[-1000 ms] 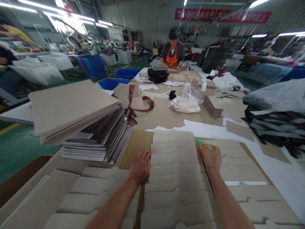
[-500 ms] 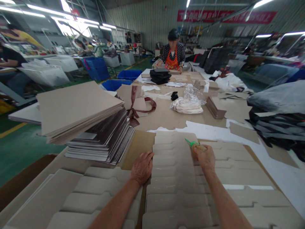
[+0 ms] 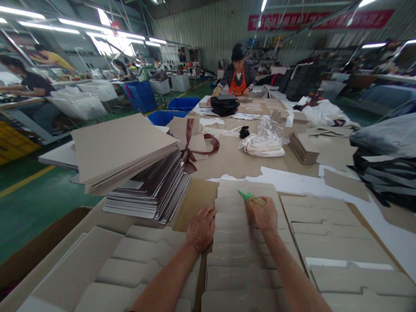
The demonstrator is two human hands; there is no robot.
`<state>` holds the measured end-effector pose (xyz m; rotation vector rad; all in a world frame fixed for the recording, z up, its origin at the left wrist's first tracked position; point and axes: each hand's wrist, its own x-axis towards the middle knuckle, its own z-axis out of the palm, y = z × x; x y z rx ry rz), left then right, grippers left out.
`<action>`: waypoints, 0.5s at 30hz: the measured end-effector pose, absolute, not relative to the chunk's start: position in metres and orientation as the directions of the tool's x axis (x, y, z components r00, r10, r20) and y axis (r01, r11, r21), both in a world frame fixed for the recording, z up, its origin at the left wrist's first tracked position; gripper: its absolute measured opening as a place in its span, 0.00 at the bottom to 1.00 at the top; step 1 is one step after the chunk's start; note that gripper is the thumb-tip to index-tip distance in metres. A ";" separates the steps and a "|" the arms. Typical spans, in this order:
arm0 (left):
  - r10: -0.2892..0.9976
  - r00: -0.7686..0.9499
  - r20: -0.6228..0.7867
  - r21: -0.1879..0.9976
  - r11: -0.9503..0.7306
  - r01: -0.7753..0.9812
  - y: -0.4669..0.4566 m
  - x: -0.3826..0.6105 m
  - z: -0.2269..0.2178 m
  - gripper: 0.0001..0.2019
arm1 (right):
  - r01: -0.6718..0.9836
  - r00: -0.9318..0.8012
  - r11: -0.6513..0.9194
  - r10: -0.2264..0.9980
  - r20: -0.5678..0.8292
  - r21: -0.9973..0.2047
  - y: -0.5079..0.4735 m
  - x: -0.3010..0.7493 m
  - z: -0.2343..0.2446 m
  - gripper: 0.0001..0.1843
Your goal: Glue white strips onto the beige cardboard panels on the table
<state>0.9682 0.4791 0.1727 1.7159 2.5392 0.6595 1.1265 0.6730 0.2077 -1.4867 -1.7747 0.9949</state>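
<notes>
Down the middle of the table runs a row of overlapping beige card pieces (image 3: 242,234) with stepped edges and a wet-looking shine in places. My left hand (image 3: 200,227) rests along the left edge of this row, fingers side by side and holding nothing. Over the upper part of the row, my right hand (image 3: 264,212) is closed round a brush (image 3: 247,197) with splayed green bristles and a yellowish handle. The brush's tip points left, at or just above the card surface. Similar overlapping cards (image 3: 338,240) lie on the right, and more (image 3: 130,264) on the left.
Beige boards (image 3: 123,147) lean on a pile of dark-faced sheets (image 3: 156,190) at left. Farther off are a brown strap (image 3: 212,145), a clear bag (image 3: 264,143) and a stack of black pieces (image 3: 225,105). A co-worker (image 3: 238,76) in an orange apron stands at the far end.
My right hand with the brush has moved left across the middle row. My left hand stays at the row's edge. The view has turned slightly left. The co-worker's hand is now beside the black stack.
</notes>
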 end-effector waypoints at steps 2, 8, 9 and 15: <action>0.889 -0.407 0.210 0.345 0.322 0.881 0.479 0.969 0.174 0.18 | 0.512 -0.201 0.095 0.979 -0.012 -0.854 0.666 1.118 0.210 0.26; 0.889 -0.400 0.225 0.343 0.311 0.886 0.478 0.968 0.172 0.18 | 0.490 -0.251 0.104 0.968 -0.025 -0.866 0.646 1.094 0.211 0.24; 0.888 -0.397 0.233 0.339 0.309 0.889 0.478 0.968 0.172 0.18 | 0.481 -0.266 0.109 0.963 -0.026 -0.870 0.643 1.090 0.211 0.24; 0.875 -0.394 0.282 0.317 0.303 0.899 0.479 0.966 0.168 0.17 | 0.461 -0.303 0.119 0.953 -0.030 -0.880 0.625 1.076 0.212 0.21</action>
